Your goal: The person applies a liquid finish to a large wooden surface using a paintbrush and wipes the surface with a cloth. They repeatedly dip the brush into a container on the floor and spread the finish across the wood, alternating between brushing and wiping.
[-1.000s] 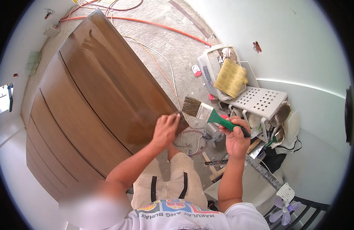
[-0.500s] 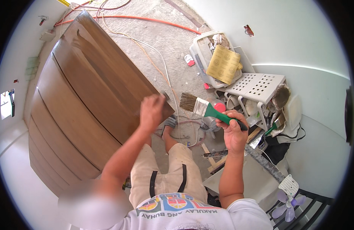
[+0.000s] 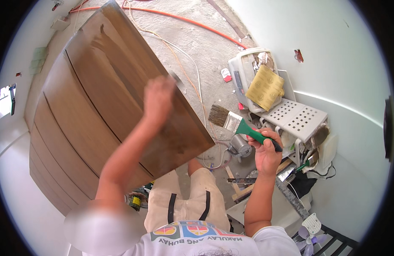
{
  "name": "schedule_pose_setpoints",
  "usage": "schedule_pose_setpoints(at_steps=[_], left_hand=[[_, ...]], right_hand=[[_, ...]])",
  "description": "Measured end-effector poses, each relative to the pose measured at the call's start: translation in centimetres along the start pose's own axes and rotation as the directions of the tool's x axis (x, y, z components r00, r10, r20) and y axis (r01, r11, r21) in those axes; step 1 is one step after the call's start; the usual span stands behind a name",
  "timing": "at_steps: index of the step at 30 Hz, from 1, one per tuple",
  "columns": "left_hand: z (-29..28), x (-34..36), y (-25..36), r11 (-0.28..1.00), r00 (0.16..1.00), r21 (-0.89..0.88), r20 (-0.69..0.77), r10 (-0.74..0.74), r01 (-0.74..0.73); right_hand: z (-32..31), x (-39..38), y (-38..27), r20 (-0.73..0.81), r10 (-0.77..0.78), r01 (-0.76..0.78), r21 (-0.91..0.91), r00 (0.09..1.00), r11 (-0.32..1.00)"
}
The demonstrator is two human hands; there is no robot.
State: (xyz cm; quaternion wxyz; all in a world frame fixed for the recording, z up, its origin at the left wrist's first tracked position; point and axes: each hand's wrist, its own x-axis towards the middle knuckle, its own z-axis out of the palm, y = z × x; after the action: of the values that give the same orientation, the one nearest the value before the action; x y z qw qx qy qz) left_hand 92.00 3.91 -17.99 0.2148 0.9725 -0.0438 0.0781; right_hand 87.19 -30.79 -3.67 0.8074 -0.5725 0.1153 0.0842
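My left hand [image 3: 158,96] is motion-blurred over the brown wooden panel [image 3: 84,94], near its right edge, its fingers closed round a small dark grey item [image 3: 175,78] that I cannot make out. Darker glossy streaks show on the upper part of the panel, which has long dark grooves. My right hand [image 3: 267,151] grips a green-handled paintbrush [image 3: 243,128] raised beside the panel, bristles pointing left. Below the brush lies a silver metal canister [image 3: 240,145].
At right stand a clear bin [image 3: 237,81] with yellow sandpaper [image 3: 265,89] and a perforated grey stool [image 3: 299,115] amid tools. Orange hoses [image 3: 184,19] and cables [image 3: 192,68] cross the concrete floor [image 3: 209,42]. A small purple fan [image 3: 310,239] is at lower right, a white wall [image 3: 346,64] behind.
My left hand has moved up and left along the panel from its near right corner, with the dark item. My right hand holds the brush in much the same place.
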Motion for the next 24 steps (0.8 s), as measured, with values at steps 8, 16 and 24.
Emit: schedule_pose_setpoints(at_steps=[8, 16, 24], left_hand=[[-1.4, -3.7, -1.2, 0.901, 0.87, -0.296, 0.287, 0.4, -0.317], [-4.9, 23.1, -29.1, 0.957, 0.982, 0.281, -0.191, -0.011, 0.065], [-5.6, 30.0, -36.1, 0.929, 0.958, 0.296, -0.243, -0.153, 0.223]], right_hand=[[7.5, 6.5, 2.2, 0.046, 0.009, -0.008, -0.021, 0.999, 1.0], [12.0, 9.9, 4.3, 0.067, 0.022, -0.017, -0.066, 0.997, 0.998], [13.6, 9.8, 4.9, 0.087, 0.051, -0.047, -0.05, 0.995, 0.998]])
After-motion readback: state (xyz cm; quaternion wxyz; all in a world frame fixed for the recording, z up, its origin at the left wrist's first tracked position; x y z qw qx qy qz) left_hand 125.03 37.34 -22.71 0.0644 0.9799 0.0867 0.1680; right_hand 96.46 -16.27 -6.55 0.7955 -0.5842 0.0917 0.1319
